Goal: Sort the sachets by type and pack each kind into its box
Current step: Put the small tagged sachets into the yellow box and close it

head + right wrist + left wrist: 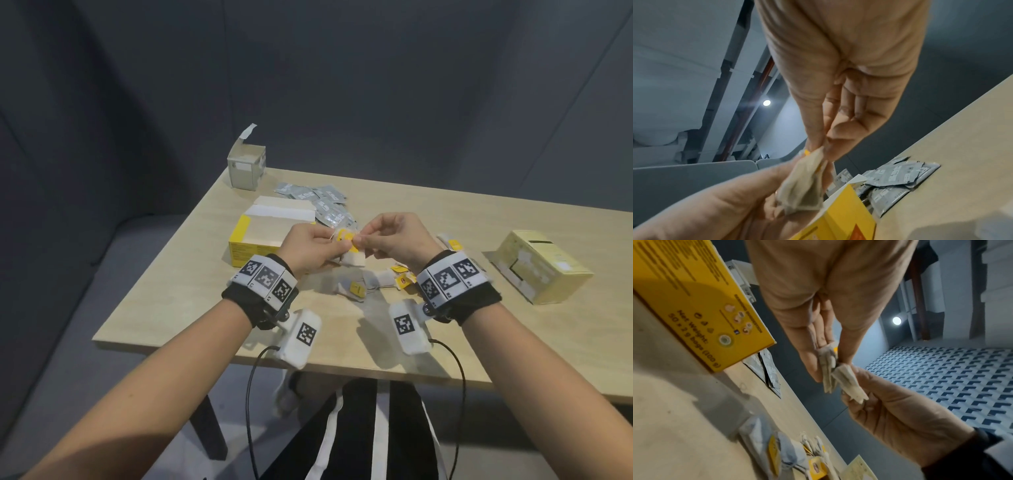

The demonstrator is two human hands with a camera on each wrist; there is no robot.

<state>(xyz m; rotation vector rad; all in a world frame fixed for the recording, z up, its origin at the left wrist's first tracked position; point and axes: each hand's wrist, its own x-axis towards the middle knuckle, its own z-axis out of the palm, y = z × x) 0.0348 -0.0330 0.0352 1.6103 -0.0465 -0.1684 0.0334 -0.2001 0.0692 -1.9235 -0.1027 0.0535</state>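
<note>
Above the table's middle: both hands meet over the scattered sachets, working a small bunch of tea bags (352, 258) held in the air.
Tea bags: pale paper pouches with yellow tags (346, 236) and thin strings; they hang just in front of the yellow box (253, 245), not yet in it.
Left hand (308, 251): fingers curled round the bunch, gripping the pouches from below, likely to keep them gathered as one stack.
Right hand (397, 240): thumb and fingertips pinch the top of the bunch by the tags, apparently tidying strings or squaring the bags so they slide into the box together.
Yellow box: lid flap open toward the person, close under the hands, so the drop is short.
Loose tea bags (376, 281): several lie on the table (171, 308) near the right wrist, left to collect.
Grey sachets (322, 202): a heap behind the yellow box, the other kind, unpacked.
Grey box (246, 168): upright at the far left corner, flap raised, probably meant for the grey heap.
Pale box (537, 265): lies on the right, well apart from the hands.
</note>
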